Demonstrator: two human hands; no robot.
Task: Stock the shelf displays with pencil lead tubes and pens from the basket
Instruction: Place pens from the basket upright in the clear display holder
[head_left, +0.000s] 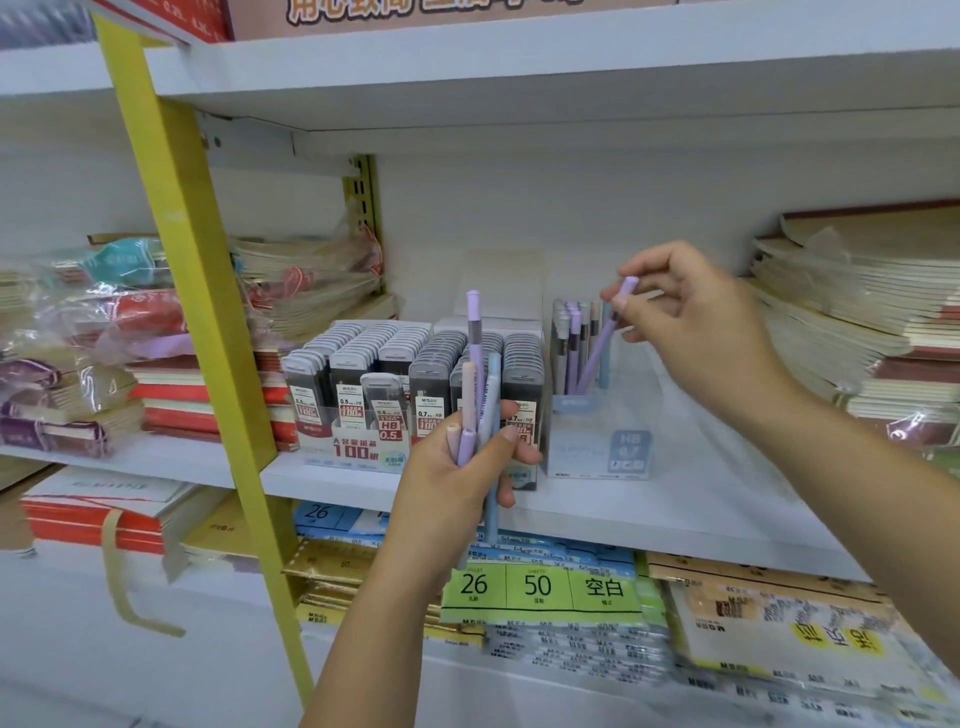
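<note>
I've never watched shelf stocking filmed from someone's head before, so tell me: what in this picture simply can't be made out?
Head view only:
- The basket: out of frame, so what is left in it is unknown.
- Lower ends of the pens in the left hand: hidden by palm and fingers.
- Tip of the purple pen held by the right hand: hidden among pens inside the clear pen box.
- Small print on the lead tube display: too small.
- Sign at the top: cut off by the edge.

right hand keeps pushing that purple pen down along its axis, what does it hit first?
Probably the floor of the clear pen display box. The right hand holds the purple pen slanted down-left, tip already near the standing pens; depth unclear, it might brush those first.
</note>
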